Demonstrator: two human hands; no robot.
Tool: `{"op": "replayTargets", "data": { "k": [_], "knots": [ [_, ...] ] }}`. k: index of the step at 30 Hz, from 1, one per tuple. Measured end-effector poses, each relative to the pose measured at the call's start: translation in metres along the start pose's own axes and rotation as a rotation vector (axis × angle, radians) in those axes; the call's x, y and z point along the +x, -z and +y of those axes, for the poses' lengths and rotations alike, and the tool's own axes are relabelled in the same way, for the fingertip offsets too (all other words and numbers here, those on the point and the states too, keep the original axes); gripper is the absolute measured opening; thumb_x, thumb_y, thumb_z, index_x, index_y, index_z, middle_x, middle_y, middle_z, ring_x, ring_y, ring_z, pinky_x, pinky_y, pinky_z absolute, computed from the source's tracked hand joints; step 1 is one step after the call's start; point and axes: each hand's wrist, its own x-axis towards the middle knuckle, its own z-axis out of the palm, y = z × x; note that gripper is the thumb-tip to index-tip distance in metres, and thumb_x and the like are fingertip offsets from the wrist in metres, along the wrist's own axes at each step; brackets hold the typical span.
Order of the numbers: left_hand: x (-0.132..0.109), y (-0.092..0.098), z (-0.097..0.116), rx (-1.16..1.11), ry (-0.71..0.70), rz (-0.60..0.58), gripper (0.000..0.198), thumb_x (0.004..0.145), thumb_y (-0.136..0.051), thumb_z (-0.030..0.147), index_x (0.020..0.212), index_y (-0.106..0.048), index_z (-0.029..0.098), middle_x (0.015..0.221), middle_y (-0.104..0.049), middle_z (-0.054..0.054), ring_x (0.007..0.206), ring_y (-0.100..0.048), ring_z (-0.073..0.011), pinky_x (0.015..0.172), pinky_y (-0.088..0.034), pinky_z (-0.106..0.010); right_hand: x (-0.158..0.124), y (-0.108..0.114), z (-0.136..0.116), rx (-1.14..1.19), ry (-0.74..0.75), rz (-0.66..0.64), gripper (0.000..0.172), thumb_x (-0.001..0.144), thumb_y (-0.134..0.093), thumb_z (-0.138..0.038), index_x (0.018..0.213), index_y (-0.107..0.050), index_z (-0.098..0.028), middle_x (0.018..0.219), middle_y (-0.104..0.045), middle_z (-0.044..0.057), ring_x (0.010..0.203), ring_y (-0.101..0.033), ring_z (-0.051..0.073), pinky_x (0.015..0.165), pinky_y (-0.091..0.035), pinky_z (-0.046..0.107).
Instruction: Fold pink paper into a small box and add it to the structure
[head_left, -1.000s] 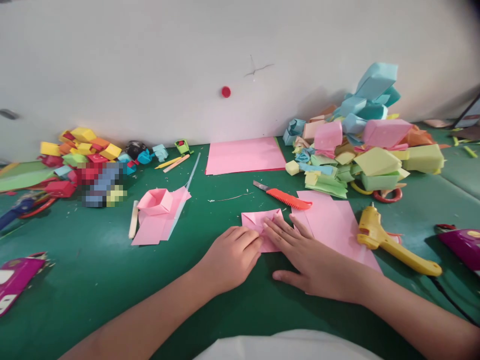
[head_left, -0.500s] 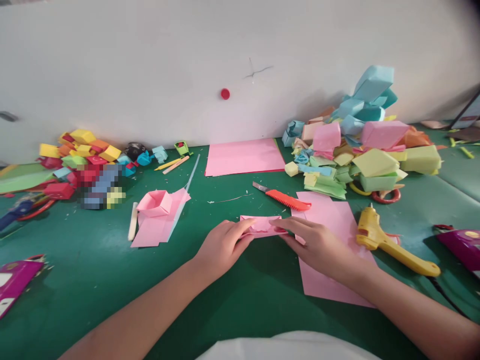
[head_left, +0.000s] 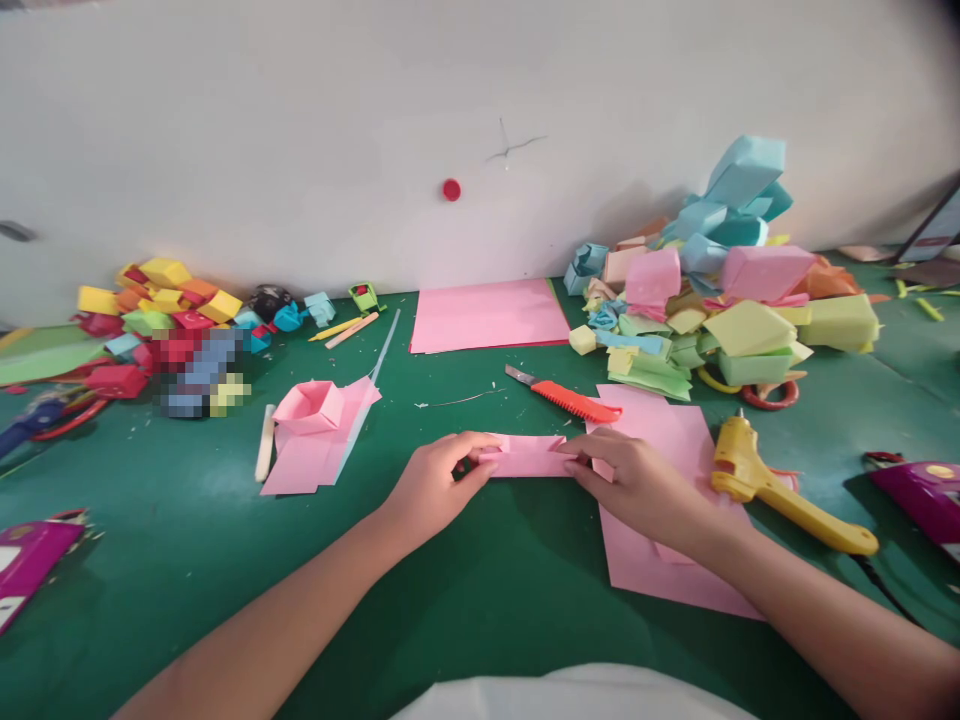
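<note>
A small folded pink paper piece [head_left: 526, 456] hangs just above the green table [head_left: 187, 560], held at both ends. My left hand [head_left: 435, 485] pinches its left end between thumb and fingers. My right hand [head_left: 637, 485] pinches its right end and lies over a flat pink sheet [head_left: 660, 560].
An orange utility knife [head_left: 570, 398] lies behind the hands. A yellow glue gun [head_left: 772, 480] is at the right. A pink paper box [head_left: 311, 405] rests on pink scraps at the left. Pink sheets [head_left: 487, 315] lie by the wall. Heaps of coloured paper boxes stand at both sides.
The pink piece lay flat under both pressing hands a second ago. Now it is lifted off the table, and each hand pinches one end.
</note>
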Motion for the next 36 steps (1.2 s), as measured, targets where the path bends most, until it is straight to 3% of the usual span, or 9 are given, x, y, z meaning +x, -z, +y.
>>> {"op": "replayTargets", "data": {
  "k": [3, 6, 10, 14, 18, 23, 27, 32, 36],
  "knots": [
    [0.002, 0.001, 0.002, -0.028, 0.037, -0.031, 0.017, 0.095, -0.06, 0.026, 0.106, -0.073, 0.025, 0.098, -0.075, -0.001, 0.082, -0.07, -0.015, 0.073, -0.056, -0.024, 0.001, -0.002, 0.001, -0.007, -0.001, 0.007, 0.023, 0.095, -0.051, -0.027, 0.102, -0.073, -0.024, 0.091, -0.074, 0.005, 0.083, -0.068, 0.023, 0.074, -0.054, 0.036],
    [0.003, 0.001, 0.007, -0.001, 0.095, -0.063, 0.023, 0.096, -0.057, 0.027, 0.116, -0.069, 0.026, 0.096, -0.074, -0.001, 0.081, -0.069, -0.0157, 0.072, -0.055, -0.026, 0.001, -0.005, 0.002, -0.013, -0.012, -0.003, 0.021, 0.094, -0.052, -0.025, 0.103, -0.071, -0.023, 0.09, -0.072, 0.005, 0.082, -0.067, 0.023, 0.074, -0.053, 0.036],
    [0.005, -0.003, 0.013, 0.087, 0.162, -0.087, 0.03, 0.098, -0.054, 0.028, 0.126, -0.062, 0.024, 0.086, -0.071, 0.0, 0.074, -0.066, -0.0178, 0.067, -0.052, -0.028, 0.0, -0.004, -0.001, 0.016, -0.042, 0.005, 0.023, 0.091, -0.056, -0.024, 0.11, -0.068, -0.025, 0.104, -0.073, 0.004, 0.09, -0.067, 0.022, 0.08, -0.052, 0.036],
    [0.004, -0.009, 0.013, 0.175, 0.075, -0.092, 0.031, 0.1, -0.05, 0.024, 0.13, -0.058, 0.022, 0.103, -0.072, -0.005, 0.092, -0.067, -0.0227, 0.075, -0.053, -0.033, 0.0, -0.002, -0.004, -0.002, 0.051, 0.001, 0.016, 0.096, -0.052, -0.028, 0.093, -0.068, -0.025, 0.092, -0.072, 0.003, 0.085, -0.064, 0.022, 0.074, -0.051, 0.036],
    [0.003, -0.011, 0.01, 0.208, 0.025, -0.095, 0.028, 0.1, -0.052, 0.025, 0.128, -0.059, 0.023, 0.101, -0.072, -0.004, 0.09, -0.066, -0.0222, 0.075, -0.051, -0.033, 0.001, -0.005, -0.004, -0.103, 0.135, 0.049, 0.018, 0.096, -0.051, -0.023, 0.085, -0.066, -0.023, 0.086, -0.069, 0.006, 0.083, -0.063, 0.023, 0.078, -0.05, 0.039],
    [0.002, -0.011, 0.006, 0.188, -0.093, -0.105, 0.013, 0.1, -0.054, 0.024, 0.101, -0.067, 0.021, 0.091, -0.069, -0.002, 0.083, -0.061, -0.0191, 0.077, -0.047, -0.033, 0.0, -0.01, -0.002, -0.153, 0.152, 0.048, 0.016, 0.095, -0.052, -0.019, 0.102, -0.066, -0.021, 0.098, -0.071, 0.008, 0.094, -0.065, 0.026, 0.084, -0.052, 0.042],
    [0.002, -0.008, 0.006, 0.131, -0.196, -0.121, 0.012, 0.098, -0.057, 0.024, 0.098, -0.068, 0.02, 0.092, -0.069, -0.003, 0.085, -0.061, -0.0192, 0.081, -0.047, -0.034, -0.004, -0.003, -0.005, -0.151, 0.159, -0.061, 0.021, 0.095, -0.053, -0.018, 0.109, -0.067, -0.022, 0.097, -0.073, 0.007, 0.084, -0.065, 0.024, 0.073, -0.053, 0.038],
    [-0.001, 0.002, 0.009, 0.001, -0.187, -0.169, 0.019, 0.092, -0.061, 0.021, 0.11, -0.066, 0.024, 0.1, -0.073, -0.002, 0.087, -0.064, -0.018, 0.084, -0.049, -0.033, -0.007, 0.011, -0.005, -0.121, 0.354, -0.166, 0.024, 0.098, -0.054, -0.02, 0.118, -0.067, -0.026, 0.096, -0.072, 0.006, 0.083, -0.064, 0.021, 0.072, -0.051, 0.034],
    [-0.002, 0.007, 0.008, -0.046, -0.271, -0.287, 0.016, 0.091, -0.061, 0.021, 0.105, -0.068, 0.023, 0.101, -0.075, -0.002, 0.087, -0.067, -0.0177, 0.084, -0.048, -0.033, -0.006, 0.014, 0.001, -0.187, 0.565, -0.133, 0.031, 0.103, -0.044, -0.018, 0.124, -0.066, -0.023, 0.093, -0.071, 0.008, 0.085, -0.063, 0.021, 0.073, -0.052, 0.035]
  ]
}}
